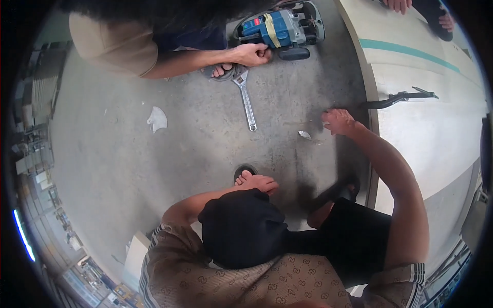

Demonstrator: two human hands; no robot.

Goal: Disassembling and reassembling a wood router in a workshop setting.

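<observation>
My left hand hangs past my bent knee, above my sandaled foot. Its fingers curl loosely together, and nothing shows in them. My right arm reaches forward beside a pale panel. The right hand is closed low over the floor; whatever its fingers hold, if anything, is too small to make out. Ahead of me lies a silver adjustable wrench, touched by neither of my hands. Beyond it a co-worker's hand touches a blue power tool, like a router, with yellow tape around its body.
To the right stands a large pale panel with a teal stripe and a dark bent bar lying on it. Another person's hand rests at its far end. White scraps lie on the concrete floor.
</observation>
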